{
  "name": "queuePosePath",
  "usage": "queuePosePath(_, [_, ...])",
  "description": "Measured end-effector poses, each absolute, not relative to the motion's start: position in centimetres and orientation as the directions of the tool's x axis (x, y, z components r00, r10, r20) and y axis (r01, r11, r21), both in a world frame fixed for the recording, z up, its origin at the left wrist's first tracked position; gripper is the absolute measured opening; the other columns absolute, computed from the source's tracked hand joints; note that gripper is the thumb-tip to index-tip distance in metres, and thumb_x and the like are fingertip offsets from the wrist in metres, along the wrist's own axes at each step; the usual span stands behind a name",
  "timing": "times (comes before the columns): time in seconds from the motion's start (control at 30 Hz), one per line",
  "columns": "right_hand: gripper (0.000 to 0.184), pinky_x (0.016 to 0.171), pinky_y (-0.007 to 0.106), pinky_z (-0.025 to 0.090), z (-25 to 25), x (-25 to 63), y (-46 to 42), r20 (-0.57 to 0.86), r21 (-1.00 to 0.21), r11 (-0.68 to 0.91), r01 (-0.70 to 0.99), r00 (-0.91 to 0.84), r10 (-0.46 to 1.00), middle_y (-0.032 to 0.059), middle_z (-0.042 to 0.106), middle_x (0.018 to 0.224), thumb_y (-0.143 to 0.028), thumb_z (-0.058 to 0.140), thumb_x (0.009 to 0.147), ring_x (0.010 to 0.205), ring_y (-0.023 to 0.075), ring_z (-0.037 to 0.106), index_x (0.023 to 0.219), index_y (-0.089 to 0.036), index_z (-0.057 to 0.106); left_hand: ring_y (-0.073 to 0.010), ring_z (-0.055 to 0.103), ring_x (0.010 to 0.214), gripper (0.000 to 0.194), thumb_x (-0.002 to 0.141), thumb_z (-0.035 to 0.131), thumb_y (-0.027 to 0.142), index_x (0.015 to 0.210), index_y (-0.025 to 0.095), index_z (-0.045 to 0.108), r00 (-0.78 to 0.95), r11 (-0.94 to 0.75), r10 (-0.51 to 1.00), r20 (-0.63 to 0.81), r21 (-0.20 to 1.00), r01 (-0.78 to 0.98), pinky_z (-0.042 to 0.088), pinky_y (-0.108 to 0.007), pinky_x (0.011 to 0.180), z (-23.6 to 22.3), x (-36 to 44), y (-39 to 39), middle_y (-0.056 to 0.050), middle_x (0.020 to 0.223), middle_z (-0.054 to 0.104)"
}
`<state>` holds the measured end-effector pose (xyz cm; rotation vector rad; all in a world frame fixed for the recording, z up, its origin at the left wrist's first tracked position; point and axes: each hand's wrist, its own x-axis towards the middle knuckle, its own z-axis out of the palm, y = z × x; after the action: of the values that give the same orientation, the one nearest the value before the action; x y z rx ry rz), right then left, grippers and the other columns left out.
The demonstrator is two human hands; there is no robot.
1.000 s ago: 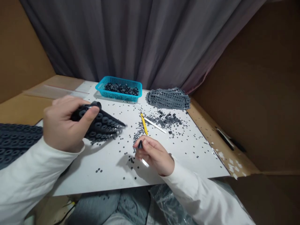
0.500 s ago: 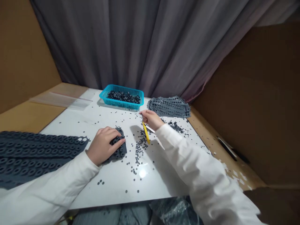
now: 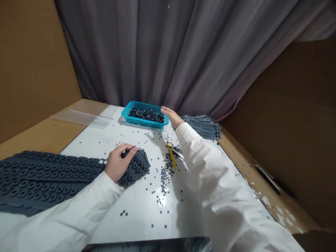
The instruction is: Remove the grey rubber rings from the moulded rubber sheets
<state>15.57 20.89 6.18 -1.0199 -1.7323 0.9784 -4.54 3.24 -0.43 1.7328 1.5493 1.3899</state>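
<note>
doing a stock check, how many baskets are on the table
1: the blue basket, at the back of the table, beside the right hand. No other shows, though the sleeves hide some surface.

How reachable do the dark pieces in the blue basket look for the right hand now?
Likely yes: the right hand is at the right end of the blue basket, and nothing seems to cover the dark pieces.
</note>
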Motion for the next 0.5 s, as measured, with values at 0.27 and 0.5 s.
queuePosePath(0.27, [0.019,0.061,0.027,0.042,6.5,13.1,3.5,0.130,-0.767,0.531,0.360,-0.723,0.678,-0.0012,0.056,0.063,-0.031,0.067,0.072,0.060,0.0109,0.051,0.073,-0.014,0.058,-0.0203,0.058,0.089,0.005,0.077,0.060,0.024,0.075,0.020,0.061,-0.076,-0.515,0.624,0.778,0.482,0.708,0.040,-0.038,0.088,4.1,-4.3,0.7,-0.005,0.090,0.066])
queuePosePath(0.5, [0.021,0.056,0.022,0.046,5.9,13.9,1.7,-0.113,-0.992,-0.123,0.013,-0.491,0.864,-0.0008,0.056,0.074,-0.034,0.062,0.075,0.063,0.0095,0.054,0.082,-0.017,0.052,-0.0277,0.050,0.100,0.019,0.080,0.056,0.038,0.080,0.022,0.067,0.291,-0.552,0.608,0.738,0.130,0.823,0.025,-0.051,0.091,8.6,-1.5,4.7,-0.005,0.096,0.066])
